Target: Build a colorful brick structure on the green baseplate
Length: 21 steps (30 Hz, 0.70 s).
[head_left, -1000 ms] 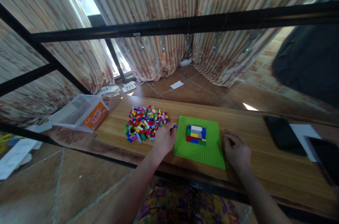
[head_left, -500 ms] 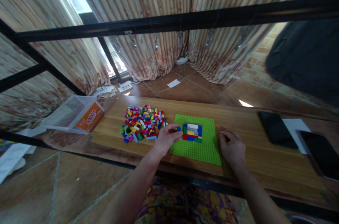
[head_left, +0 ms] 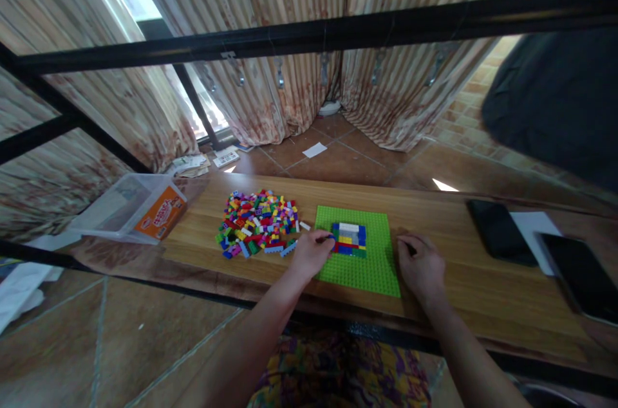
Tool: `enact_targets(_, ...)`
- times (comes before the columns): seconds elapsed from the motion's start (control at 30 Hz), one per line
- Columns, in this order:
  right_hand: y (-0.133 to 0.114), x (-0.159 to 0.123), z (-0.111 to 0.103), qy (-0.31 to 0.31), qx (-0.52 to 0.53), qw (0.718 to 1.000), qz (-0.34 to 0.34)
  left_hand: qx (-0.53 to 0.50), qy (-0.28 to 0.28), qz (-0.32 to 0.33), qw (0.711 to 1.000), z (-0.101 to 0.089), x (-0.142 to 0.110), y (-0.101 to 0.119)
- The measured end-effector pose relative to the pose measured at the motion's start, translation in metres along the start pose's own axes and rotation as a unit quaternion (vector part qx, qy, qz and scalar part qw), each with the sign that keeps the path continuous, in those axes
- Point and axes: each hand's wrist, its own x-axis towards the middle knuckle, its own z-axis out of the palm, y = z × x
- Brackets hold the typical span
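Observation:
A green baseplate (head_left: 367,266) lies on the wooden table (head_left: 449,228). On it stands a small block of stacked bricks (head_left: 350,237) in white, grey, yellow, red, blue and green. My left hand (head_left: 311,253) is over the plate's left edge, fingers pinched on a small blue brick (head_left: 330,237) right beside the block. My right hand (head_left: 422,266) rests on the table just right of the plate, fingers curled. A heap of loose coloured bricks (head_left: 255,224) lies left of the plate.
A clear plastic tub (head_left: 128,208) with an orange label lies at the table's left end. Two dark tablets (head_left: 499,224) (head_left: 577,276) and a white sheet (head_left: 535,228) lie at the right. A black frame bar (head_left: 313,35) crosses above. Curtains hang behind.
My left hand has moved right from the edge of the brick heap onto the baseplate, carrying the blue brick up to the stacked block. My right hand has stayed beside the plate.

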Motion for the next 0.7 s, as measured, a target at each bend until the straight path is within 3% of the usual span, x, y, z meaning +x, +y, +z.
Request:
enact_targets(0.33,-0.001,0.000,-0.001,-0.002,0.002,1.000,-0.008,0.083,0.017,0.023,0.996,-0.003,0.002,0.013)
enact_targets(0.7,0.000,0.001,0.000,-0.003,0.009,1.000,-0.004,0.045,-0.003,-0.015,0.999,0.001,0.005,0.006)
